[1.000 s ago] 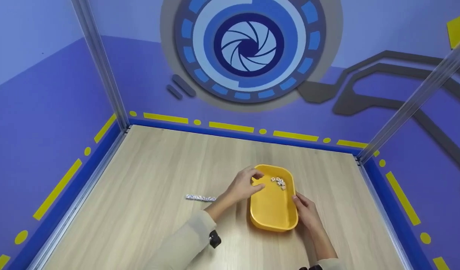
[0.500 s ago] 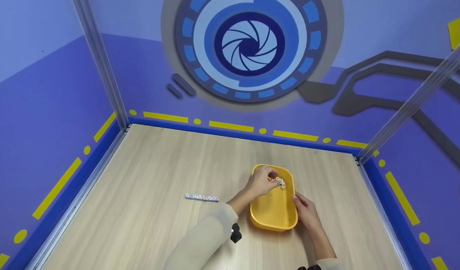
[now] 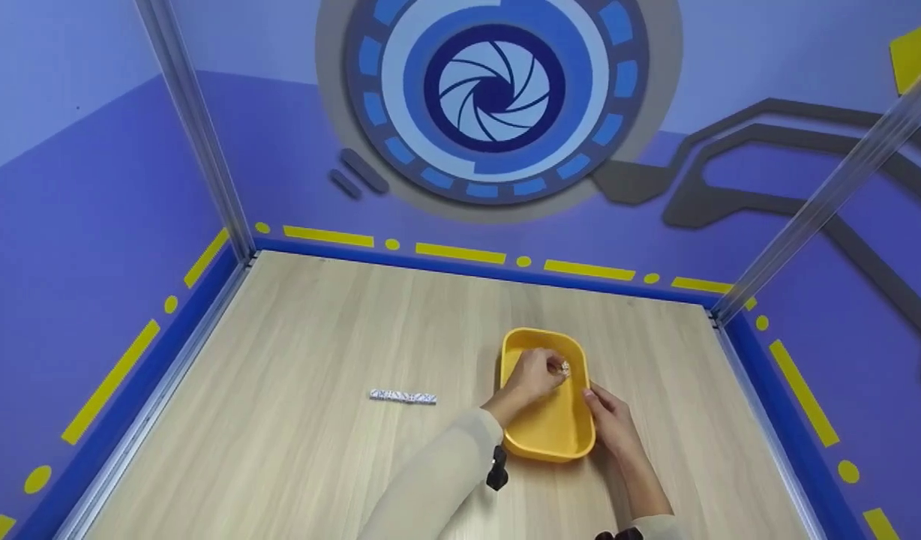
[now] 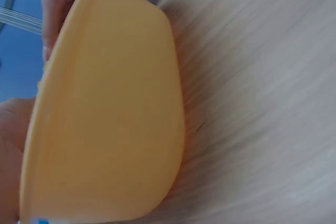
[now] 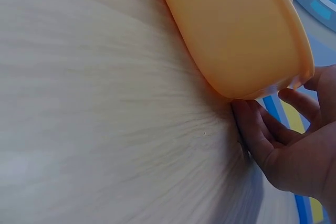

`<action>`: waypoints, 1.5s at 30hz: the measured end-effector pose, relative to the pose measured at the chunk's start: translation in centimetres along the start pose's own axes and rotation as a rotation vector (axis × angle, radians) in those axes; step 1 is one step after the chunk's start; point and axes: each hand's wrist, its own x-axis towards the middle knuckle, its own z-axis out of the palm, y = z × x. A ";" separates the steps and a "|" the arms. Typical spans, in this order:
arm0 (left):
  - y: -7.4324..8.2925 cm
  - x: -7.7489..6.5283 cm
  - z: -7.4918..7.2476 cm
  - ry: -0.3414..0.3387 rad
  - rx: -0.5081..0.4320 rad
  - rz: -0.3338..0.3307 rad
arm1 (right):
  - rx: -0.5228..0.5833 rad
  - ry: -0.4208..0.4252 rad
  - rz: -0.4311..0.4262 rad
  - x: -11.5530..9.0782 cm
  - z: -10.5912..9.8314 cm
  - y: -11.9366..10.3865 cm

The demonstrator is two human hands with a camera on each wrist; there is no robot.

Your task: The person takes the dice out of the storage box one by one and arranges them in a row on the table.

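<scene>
A deep yellow plastic tray (image 3: pixel 547 442) rests on the table, its outer wall filling much of both wrist views. My left hand (image 3: pixel 534 376) reaches over the near-left rim into it, thumb and fingers curled around small white dice (image 3: pixel 565 367) towards the tray's right side. How many dice sit between the fingertips is hidden by the hand. At the tray's right side, my right hand (image 3: pixel 613 421) grips the rim, the thumb on top and the fingers (image 5: pixel 252 124) against the outside and low by the base. Left of the tray lies a straight row of white dice (image 3: pixel 403 397).
The pale wooden tabletop (image 3: pixel 318 330) is bounded by blue walls with yellow dashes (image 3: pixel 460 253). Metal posts (image 3: pixel 198 135) stand at the back corners. A black wrist device (image 3: pixel 497 469) sits at the left sleeve.
My left hand has moved right and deeper into the tray, from open over its left rim to closing at the dice. The right hand and the tray stay put.
</scene>
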 end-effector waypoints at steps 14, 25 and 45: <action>-0.3 0.0 1.1 -0.109 0.236 0.020 | 0.028 -0.013 0.032 -0.3 0.0 -0.1; -0.6 -0.2 1.2 -0.142 0.342 0.068 | -0.008 -0.009 0.046 -0.3 0.1 -0.3; -0.8 -0.1 1.7 -0.157 0.398 0.083 | 0.024 -0.005 0.028 -0.4 0.1 -0.1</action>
